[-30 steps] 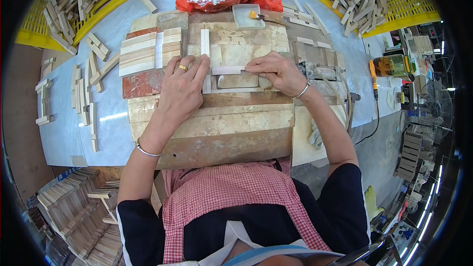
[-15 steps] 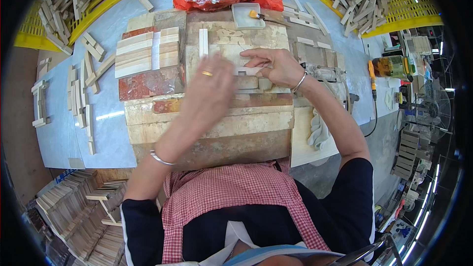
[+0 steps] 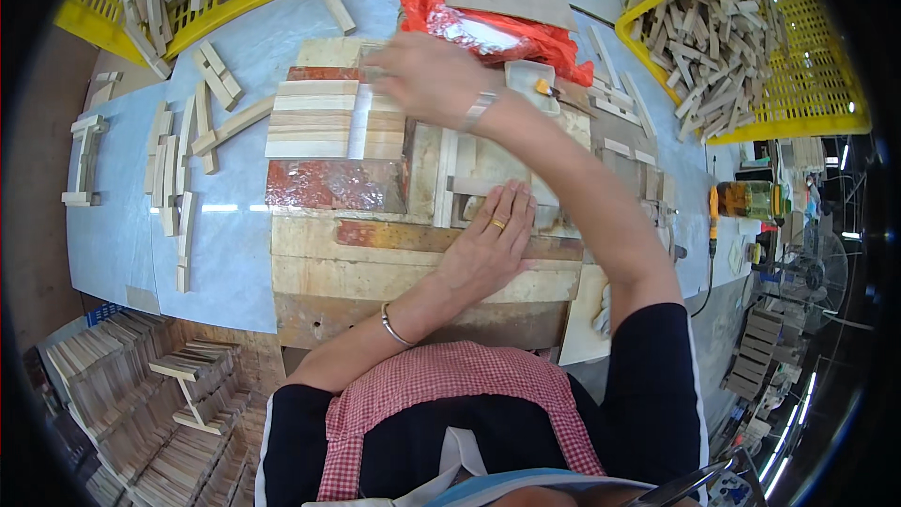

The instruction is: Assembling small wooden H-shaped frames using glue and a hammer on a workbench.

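Two bare hands work over a stained wooden work board (image 3: 413, 263) in the head camera's only current view. The left hand (image 3: 488, 249) lies flat, fingers spread, pressing on pale wood strips (image 3: 469, 183) fitted together at the board's middle; it grips nothing. The right hand (image 3: 427, 75) is stretched across and away from the body, hovering over a stack of light slats (image 3: 319, 117) at the board's far corner — whether its fingers have closed on a piece cannot be told, since motion blurs them.

A second ago both hands sat side by side on the strips. Since then the left has slid over to where the right had been and the right has swung out to the slats — by the look of it, one hand steadies the assembly while the other goes for another piece.

Beyond the right hand lie a red plastic bag (image 3: 488, 28) and a small white tray (image 3: 530, 84). Left of both hands, loose sticks (image 3: 183, 164) are scattered on the blue table (image 3: 225, 263); yellow baskets (image 3: 817, 103) of offcuts flank the far side.
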Demonstrator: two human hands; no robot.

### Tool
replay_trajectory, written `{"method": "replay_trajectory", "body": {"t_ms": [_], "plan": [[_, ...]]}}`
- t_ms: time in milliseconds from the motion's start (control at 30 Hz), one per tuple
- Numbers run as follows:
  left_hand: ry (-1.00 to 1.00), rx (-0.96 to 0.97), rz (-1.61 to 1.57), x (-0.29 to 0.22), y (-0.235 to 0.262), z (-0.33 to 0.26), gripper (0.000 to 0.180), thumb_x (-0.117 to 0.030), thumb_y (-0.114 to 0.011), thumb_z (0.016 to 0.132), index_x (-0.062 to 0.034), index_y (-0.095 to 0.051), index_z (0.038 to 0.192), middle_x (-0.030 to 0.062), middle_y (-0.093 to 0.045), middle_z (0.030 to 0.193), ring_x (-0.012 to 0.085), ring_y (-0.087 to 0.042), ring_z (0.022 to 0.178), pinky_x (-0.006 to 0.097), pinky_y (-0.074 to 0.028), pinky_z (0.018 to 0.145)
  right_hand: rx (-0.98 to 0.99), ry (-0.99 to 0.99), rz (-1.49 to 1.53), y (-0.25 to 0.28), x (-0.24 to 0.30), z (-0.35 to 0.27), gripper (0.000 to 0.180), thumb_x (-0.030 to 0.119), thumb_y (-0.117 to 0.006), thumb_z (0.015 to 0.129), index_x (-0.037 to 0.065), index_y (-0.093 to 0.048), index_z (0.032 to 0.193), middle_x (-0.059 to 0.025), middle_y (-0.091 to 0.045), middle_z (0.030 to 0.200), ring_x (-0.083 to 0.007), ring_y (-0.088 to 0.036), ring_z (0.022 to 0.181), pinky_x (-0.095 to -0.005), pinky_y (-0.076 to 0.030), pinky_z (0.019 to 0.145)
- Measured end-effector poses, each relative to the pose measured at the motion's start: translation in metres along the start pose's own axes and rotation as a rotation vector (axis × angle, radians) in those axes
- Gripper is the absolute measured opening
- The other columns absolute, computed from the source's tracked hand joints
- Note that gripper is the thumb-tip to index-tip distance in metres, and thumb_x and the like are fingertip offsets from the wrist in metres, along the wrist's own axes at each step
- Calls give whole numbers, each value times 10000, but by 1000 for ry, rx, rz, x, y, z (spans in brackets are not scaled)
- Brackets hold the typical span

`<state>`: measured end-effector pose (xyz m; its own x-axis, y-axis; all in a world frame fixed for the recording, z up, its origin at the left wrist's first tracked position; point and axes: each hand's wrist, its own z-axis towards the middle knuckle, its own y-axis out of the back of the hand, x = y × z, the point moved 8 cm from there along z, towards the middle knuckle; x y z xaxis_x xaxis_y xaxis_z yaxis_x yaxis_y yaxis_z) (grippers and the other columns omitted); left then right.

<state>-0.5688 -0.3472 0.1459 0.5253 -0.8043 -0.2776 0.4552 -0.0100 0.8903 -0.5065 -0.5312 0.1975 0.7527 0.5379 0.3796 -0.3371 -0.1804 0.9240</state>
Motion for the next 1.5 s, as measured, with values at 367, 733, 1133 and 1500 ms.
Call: {"method": "replay_trajectory", "body": {"t_ms": [367,733,1133,1500], "plan": [[-2,40,-16,3,-6,-1,695,-458,-548,822,79,-495,1259,225,-472,1311,371,-382,1284,468,-239,1131,168,-58,-175,-29,23,63,352,245,-634,789,72,-607,1094,-167,-639,1026,-323,-612,956,-408,-491,845],[16,36,-23,1,0,3,845,-399,-676,740,123,-370,1330,271,-359,1405,388,-316,1343,461,-250,1130,-166,-307,-152,61,-108,-145,550,255,-543,777,145,-499,1315,-177,-617,1000,-306,-621,830,-395,-480,716],[25,57,-2,0,-3,6,816,-398,-631,805,117,-335,1363,264,-331,1424,388,-301,1349,464,-259,1120,-241,-558,-89,35,-138,-186,405,294,-566,771,109,-520,1128,-146,-639,794,-327,-630,731,-433,-491,649],[1,43,32,-1,-3,6,816,-422,-643,785,124,-369,1326,266,-363,1387,388,-325,1327,458,-269,1119,-324,-549,-331,14,-125,-191,339,273,-541,816,80,-521,1093,-142,-655,852,-329,-646,777,-463,-514,650]]}}
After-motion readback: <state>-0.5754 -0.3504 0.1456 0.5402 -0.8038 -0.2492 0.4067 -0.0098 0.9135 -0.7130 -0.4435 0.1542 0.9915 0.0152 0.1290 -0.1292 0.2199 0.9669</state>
